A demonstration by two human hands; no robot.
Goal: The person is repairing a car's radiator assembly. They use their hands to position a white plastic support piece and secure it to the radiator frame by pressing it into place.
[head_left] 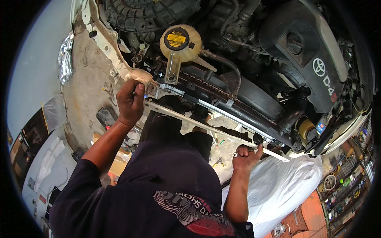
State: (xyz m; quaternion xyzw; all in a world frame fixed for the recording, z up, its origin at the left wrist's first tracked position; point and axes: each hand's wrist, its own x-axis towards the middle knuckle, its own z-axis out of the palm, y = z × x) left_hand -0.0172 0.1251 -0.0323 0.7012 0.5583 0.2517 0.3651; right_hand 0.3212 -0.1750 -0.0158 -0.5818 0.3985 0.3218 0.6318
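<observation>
My left hand is closed at the cream body panel, next to the left end of a long pale metal bar; what its fingers hold is too small to make out. My right hand grips the bar toward its right end, fingers curled, thumb up, by a small black fitting. The bar runs along the black radiator top. Above it are a translucent reservoir with a black cap and a bracket.
A black engine cover fills the upper right. White sheeting lies at the lower right, beside shelves of parts. On the floor at left are a dark object and cardboard. Foil-like silver material lies farther left.
</observation>
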